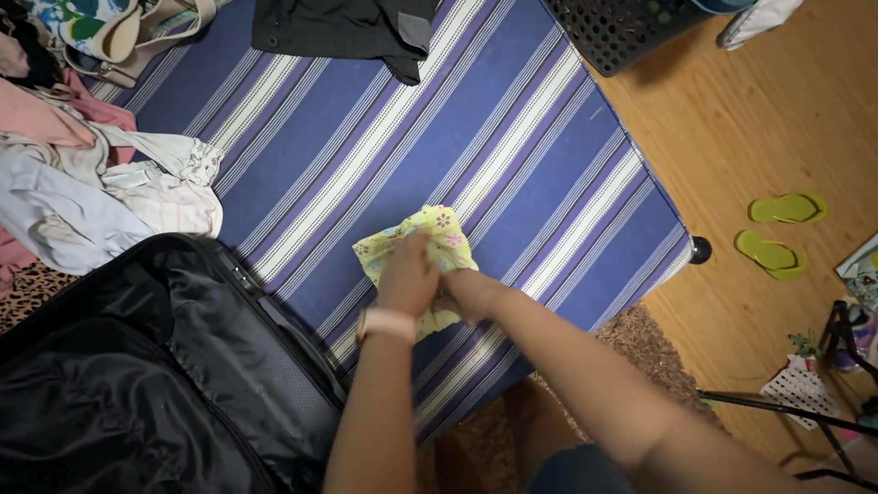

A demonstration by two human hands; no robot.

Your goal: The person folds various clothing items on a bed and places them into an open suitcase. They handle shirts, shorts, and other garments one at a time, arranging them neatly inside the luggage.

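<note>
Striped blue, purple and white bedding (512, 137) is covering the mattress that is filling most of the head view, with a wooden floor (759, 119) running past the far side of the right forearm. Both hands are meeting near the bed's near edge, pressing down on a small yellow floral garment (437, 229). The left hand (407, 274), wearing a pale wristband (388, 323), is lying on top of the cloth with its fingers curled into it, gripping a bunched fold. The right hand (457, 295) is tucking in just beside the left and is mostly hidden under it, so I cannot tell how far it is closing, though it is touching the same cloth.

The garment is sitting directly under and just beyond the knuckles, already gathered into a compact wad rather than lying spread out, so the folding or rolling looks well along but not finished, since the hands are gripping it on the bedding.

Out past the left elbow, an open black suitcase (146, 375) is lying with its lined interior showing and nothing visible inside, which suggests most of the packing remains. Beyond the suitcase, a heap of loose pale and pink clothes (101, 183) is waiting unsorted. Well ahead of the fingertips, a dark garment (347, 27) is lying flat, with a dark perforated basket (622, 32) just past the bed corner. A pair of green flip-flops (777, 233) is resting on the floor, well apart from the right arm.
</note>
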